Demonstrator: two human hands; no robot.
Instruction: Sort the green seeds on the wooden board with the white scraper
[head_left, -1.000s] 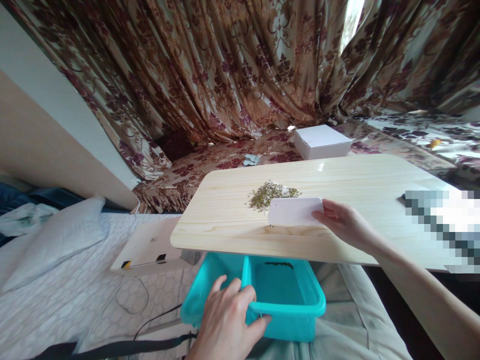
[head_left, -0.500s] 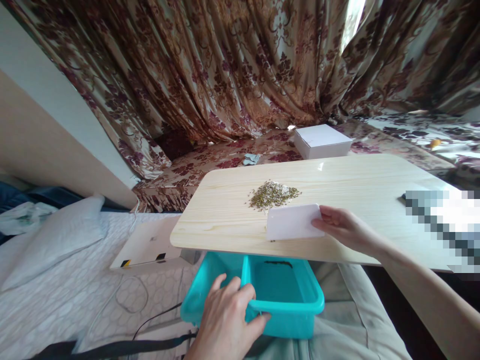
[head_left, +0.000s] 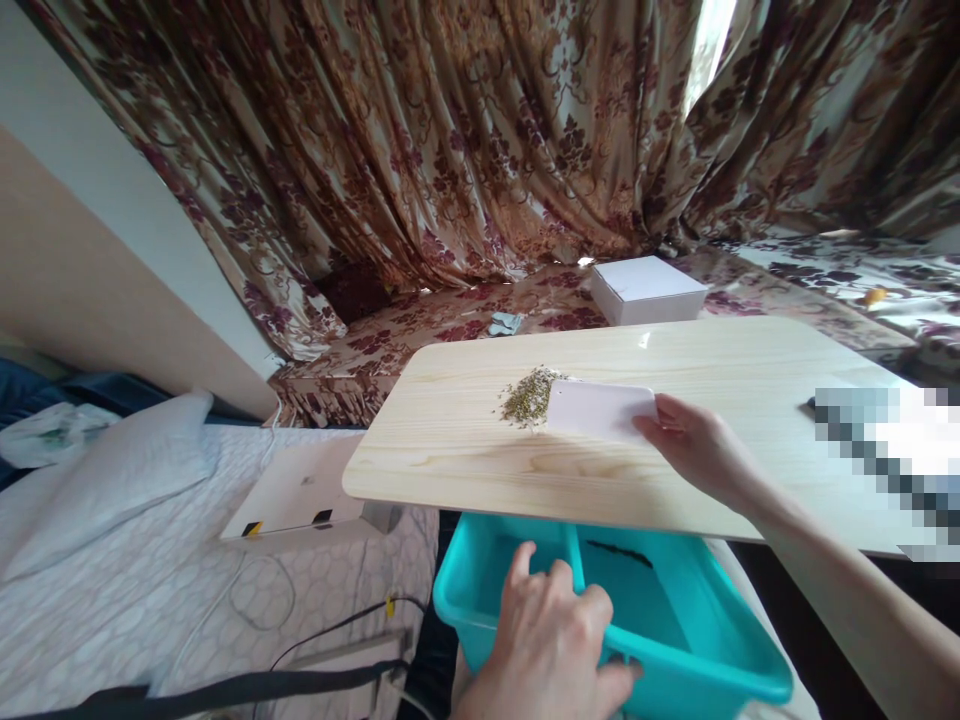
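Observation:
My right hand (head_left: 686,430) pinches the right end of a thin white flat scraper (head_left: 596,408) above the wooden table. The scraper's left end reaches the pile of small green, dark and white grains (head_left: 527,396) and hides part of it. Below the table's front edge, my left hand (head_left: 551,635) grips the near rim of a teal divided bin (head_left: 697,665) by its middle wall, with some fingers reaching over into it. A dark streak of small bits (head_left: 621,552) lies in the bin's right compartment.
The pale wooden table (head_left: 465,470) spans the middle, with a pixelated object (head_left: 885,440) at its right. Behind it, a white box (head_left: 649,290) and a bluish cloth (head_left: 505,323) rest on a floral surface. A white case (head_left: 296,490) lies on the bed at left.
My right hand has moved the scraper away from me, against the right side of the grains. My left hand and the teal bin have shifted right and the bin has turned.

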